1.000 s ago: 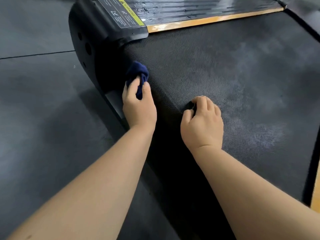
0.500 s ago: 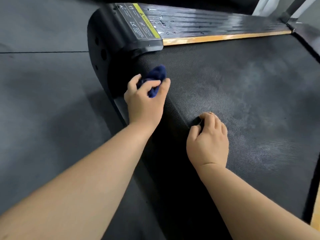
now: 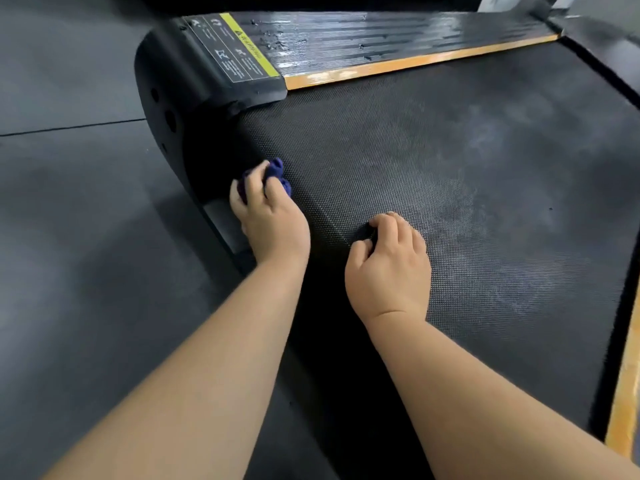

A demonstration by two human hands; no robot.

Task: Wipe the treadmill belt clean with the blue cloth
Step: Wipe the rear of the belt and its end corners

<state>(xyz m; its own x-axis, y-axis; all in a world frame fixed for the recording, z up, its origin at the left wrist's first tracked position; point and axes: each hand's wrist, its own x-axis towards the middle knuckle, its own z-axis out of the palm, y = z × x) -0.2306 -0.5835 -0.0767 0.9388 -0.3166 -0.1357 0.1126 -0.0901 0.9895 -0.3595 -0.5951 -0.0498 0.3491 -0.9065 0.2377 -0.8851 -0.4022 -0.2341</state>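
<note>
The black textured treadmill belt (image 3: 433, 161) fills the right half of the view, with pale dusty smears toward its right side. My left hand (image 3: 273, 220) grips the bunched blue cloth (image 3: 277, 171) and holds it against the belt's near left corner, just below the end cap. My right hand (image 3: 389, 268) rests on the belt to the right of it. Its fingers are curled with the tips down on the surface, and I see nothing in them but shadow.
A black end cap (image 3: 194, 81) with a yellow warning label (image 3: 242, 43) sits at the belt's far left. A wet ribbed side rail (image 3: 381, 32) with an orange strip (image 3: 415, 62) runs along the far edge. Another orange strip (image 3: 623, 410) borders the right. Grey floor mats (image 3: 86, 237) lie left.
My left hand has drawn the cloth back toward me along the belt's left edge, away from the end cap. My right hand has stayed in place on the belt.
</note>
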